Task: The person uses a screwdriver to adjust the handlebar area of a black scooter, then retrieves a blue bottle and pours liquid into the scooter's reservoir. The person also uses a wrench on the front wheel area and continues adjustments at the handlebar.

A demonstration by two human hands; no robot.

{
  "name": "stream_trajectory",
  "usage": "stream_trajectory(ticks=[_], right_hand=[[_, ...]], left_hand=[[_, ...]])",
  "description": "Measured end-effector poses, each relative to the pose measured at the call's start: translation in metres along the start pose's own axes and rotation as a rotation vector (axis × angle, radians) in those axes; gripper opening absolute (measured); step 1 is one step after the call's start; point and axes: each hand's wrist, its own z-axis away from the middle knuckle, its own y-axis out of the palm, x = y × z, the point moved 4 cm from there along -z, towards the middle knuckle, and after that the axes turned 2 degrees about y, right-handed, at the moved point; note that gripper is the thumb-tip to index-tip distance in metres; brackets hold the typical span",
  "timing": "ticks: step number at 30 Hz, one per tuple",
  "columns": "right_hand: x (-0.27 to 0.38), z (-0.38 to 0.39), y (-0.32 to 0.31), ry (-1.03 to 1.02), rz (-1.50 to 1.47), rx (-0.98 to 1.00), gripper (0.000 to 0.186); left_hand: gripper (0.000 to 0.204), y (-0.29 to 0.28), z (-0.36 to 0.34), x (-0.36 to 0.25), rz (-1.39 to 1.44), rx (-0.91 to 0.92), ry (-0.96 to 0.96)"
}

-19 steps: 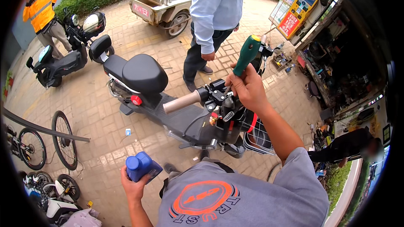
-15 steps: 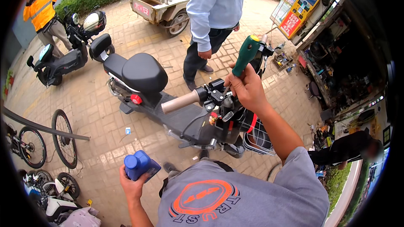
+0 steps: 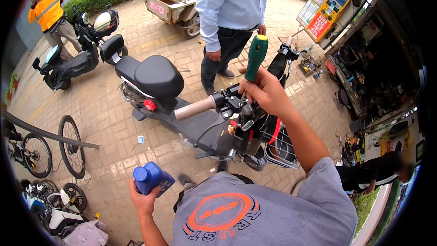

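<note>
In front of me stands an electric scooter with a black seat and a beige handlebar grip. My right hand is closed around the lower part of a screwdriver with a green handle and yellow end. The handle points up, and the shaft reaches down toward the brake lever clamp beside the grip. Whether its tip sits in a screw is too small to tell. Low on the left, my left hand is wrapped round a blue plastic bottle with its cap on.
A person in a light blue shirt stands just beyond the scooter. Bicycle wheels and a curved bar are at the left. A wire basket hangs at the scooter's front. Cluttered workshop shelves and another person's dark sleeve are at the right.
The screwdriver handle has become more upright and shifted slightly left with my right hand. The blue-shirted person has shifted a little. My left hand keeps its hold on the bottle.
</note>
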Motion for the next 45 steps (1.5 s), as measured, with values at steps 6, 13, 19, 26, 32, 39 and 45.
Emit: stream_trajectory(ticks=[6,13,19,26,32,39,45], right_hand=[[-0.009,-0.005,-0.008,0.135,0.034,0.056,0.016],[-0.016,-0.008,0.005,0.045,0.025,0.045,0.010],[-0.024,-0.009,-0.006,0.112,0.310,0.040,0.012],[-0.015,-0.010,0.001,0.076,0.071,0.084,0.019],[-0.017,-0.012,0.003,0.093,0.135,0.070,0.019],[-0.019,-0.016,0.001,0.014,0.162,0.083,0.013],[0.000,-0.022,-0.001,0.062,-0.017,0.089,0.010]], left_hand=[[0.070,-0.002,0.002,0.001,0.011,0.000,0.017],[0.071,-0.002,0.000,-0.004,0.006,-0.016,0.008],[0.070,-0.003,-0.002,-0.004,0.024,-0.024,0.029],[0.068,-0.001,-0.005,-0.008,0.016,-0.023,0.026],[0.067,0.001,-0.006,-0.011,0.027,-0.019,0.024],[0.067,0.002,-0.005,-0.011,0.028,-0.043,0.035],[0.068,-0.003,-0.005,-0.009,0.023,-0.038,0.034]])
